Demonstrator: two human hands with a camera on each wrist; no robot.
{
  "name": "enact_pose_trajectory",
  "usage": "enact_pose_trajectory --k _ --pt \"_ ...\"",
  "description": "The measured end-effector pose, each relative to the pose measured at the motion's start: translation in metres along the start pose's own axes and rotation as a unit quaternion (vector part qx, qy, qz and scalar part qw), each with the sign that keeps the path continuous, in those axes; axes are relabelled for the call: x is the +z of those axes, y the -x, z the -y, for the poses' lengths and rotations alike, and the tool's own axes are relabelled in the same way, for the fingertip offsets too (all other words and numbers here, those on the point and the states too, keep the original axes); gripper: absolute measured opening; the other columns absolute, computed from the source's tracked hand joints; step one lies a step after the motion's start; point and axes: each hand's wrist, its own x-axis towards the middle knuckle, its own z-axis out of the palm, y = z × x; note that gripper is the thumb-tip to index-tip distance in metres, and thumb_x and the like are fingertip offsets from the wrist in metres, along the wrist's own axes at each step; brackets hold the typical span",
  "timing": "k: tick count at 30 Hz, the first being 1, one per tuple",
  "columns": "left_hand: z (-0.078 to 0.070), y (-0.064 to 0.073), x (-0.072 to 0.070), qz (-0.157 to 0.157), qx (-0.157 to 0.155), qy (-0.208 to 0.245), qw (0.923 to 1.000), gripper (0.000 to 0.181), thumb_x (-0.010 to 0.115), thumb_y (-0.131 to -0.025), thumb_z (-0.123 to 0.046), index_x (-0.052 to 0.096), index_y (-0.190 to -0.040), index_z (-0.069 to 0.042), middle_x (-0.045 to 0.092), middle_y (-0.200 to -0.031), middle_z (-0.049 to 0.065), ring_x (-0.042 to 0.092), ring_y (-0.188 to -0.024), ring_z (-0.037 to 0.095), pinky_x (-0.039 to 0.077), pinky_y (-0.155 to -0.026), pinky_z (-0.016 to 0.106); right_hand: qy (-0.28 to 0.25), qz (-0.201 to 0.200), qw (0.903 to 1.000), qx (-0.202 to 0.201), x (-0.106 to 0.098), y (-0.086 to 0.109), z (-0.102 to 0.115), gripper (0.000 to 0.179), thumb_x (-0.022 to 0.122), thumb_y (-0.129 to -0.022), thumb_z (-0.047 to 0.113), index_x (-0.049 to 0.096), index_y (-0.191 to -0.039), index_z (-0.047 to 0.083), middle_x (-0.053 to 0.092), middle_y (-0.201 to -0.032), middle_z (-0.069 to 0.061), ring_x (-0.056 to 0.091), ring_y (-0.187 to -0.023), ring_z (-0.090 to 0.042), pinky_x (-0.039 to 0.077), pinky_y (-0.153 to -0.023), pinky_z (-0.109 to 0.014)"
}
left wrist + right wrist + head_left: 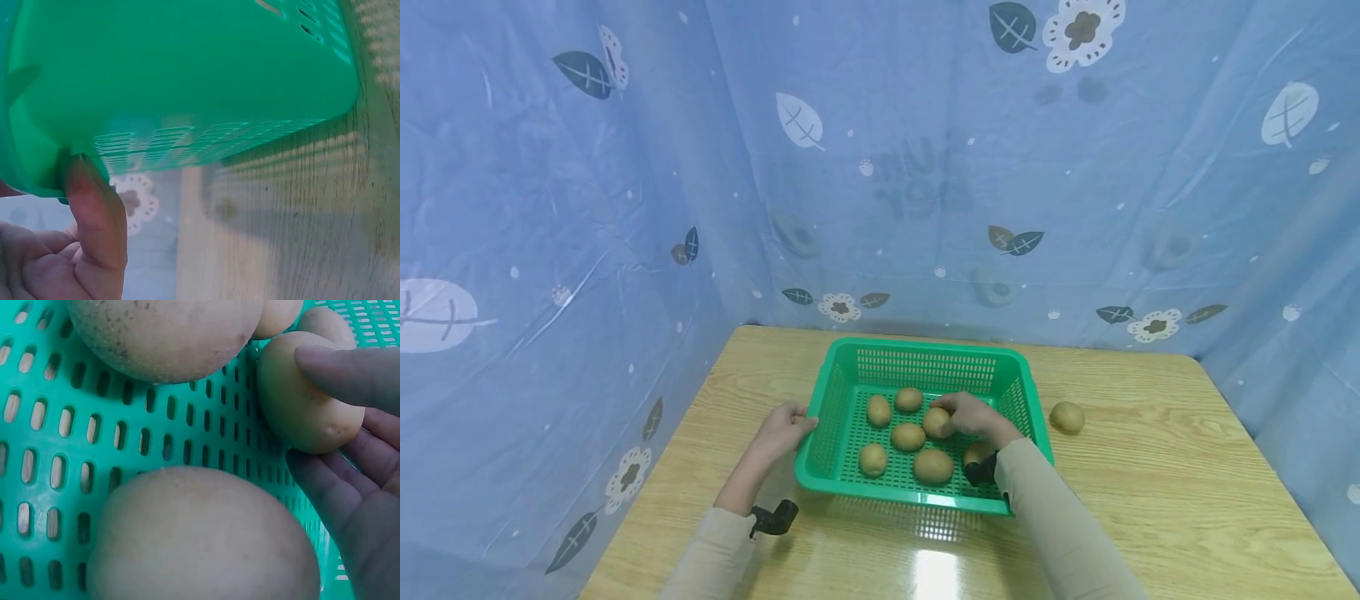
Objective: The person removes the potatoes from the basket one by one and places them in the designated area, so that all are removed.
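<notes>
A green plastic basket (925,498) with slotted walls stands on the table, several potatoes spread over its floor. My left hand (784,431) grips the basket's left rim; in the left wrist view its thumb (97,212) presses the outer side just under the edge. Inside the basket, my right hand (966,414) holds a potato (936,422) between thumb and fingers. The right wrist view shows this held potato (306,394) close over the slotted floor. Nearer that camera lie two larger-looking potatoes. The right forearm partly covers another potato (977,452) near the basket's front right.
One potato (1067,417) lies on the wooden table (1165,475) to the right of the basket. Blue curtains (925,167) with leaf and flower prints hang behind and on both sides. Black wrist cameras (775,517) sit on both sleeves.
</notes>
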Motion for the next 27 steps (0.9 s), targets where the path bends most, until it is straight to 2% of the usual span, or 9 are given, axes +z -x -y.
enact_pose_trajectory --k 5,8,15,22,27 --pt "-0.001 -0.001 0.0 0.0 0.0 0.002 1.0 0.027 0.052 -0.096 -0.013 0.055 -0.113 0.008 0.066 -0.092 0.017 0.065 -0.077 0.019 0.055 -0.069 0.032 0.008 -0.009 0.9999 0.0 -0.001 -0.001 0.0 0.051 0.067 -0.082 0.001 0.053 -0.131 0.001 0.056 -0.13 -0.017 0.058 -0.106 -0.028 0.049 -0.089 -0.044" --pt "-0.001 0.0 0.0 -0.003 0.002 -0.001 1.0 0.028 0.053 -0.096 -0.014 0.055 -0.113 0.008 0.066 -0.093 0.017 0.064 -0.077 0.018 0.054 -0.069 0.033 -0.004 -0.021 0.9998 0.001 -0.002 -0.002 0.002 0.052 0.067 -0.082 0.002 0.053 -0.132 0.0 0.057 -0.127 -0.017 0.058 -0.106 -0.028 0.049 -0.088 -0.044" --pt "-0.001 0.001 0.001 -0.011 0.005 -0.012 0.9998 0.029 0.053 -0.095 -0.012 0.054 -0.114 0.01 0.066 -0.091 0.017 0.064 -0.076 0.018 0.054 -0.068 0.032 -0.023 -0.054 0.9979 -0.026 -0.006 -0.003 0.005 0.055 0.066 -0.082 0.006 0.049 -0.133 -0.005 0.061 -0.117 -0.016 0.059 -0.096 -0.024 0.051 -0.077 -0.038" --pt "-0.002 0.001 0.001 -0.01 0.003 -0.014 0.9998 0.028 0.053 -0.095 -0.012 0.055 -0.113 0.009 0.066 -0.089 0.015 0.063 -0.074 0.017 0.054 -0.067 0.031 -0.059 -0.088 0.9934 -0.044 -0.012 -0.002 0.008 0.057 0.061 -0.082 0.007 0.047 -0.137 -0.001 0.056 -0.125 -0.02 0.058 -0.099 -0.027 0.051 -0.077 -0.042" --pt "-0.002 0.0 0.001 -0.01 0.0 -0.015 0.9998 0.026 0.053 -0.095 -0.012 0.056 -0.112 0.008 0.066 -0.088 0.014 0.063 -0.073 0.017 0.054 -0.066 0.03 -0.091 -0.116 0.9877 -0.053 -0.014 0.0 0.012 0.055 0.061 -0.084 0.008 0.047 -0.137 0.002 0.055 -0.124 -0.02 0.056 -0.101 -0.03 0.05 -0.078 -0.046"
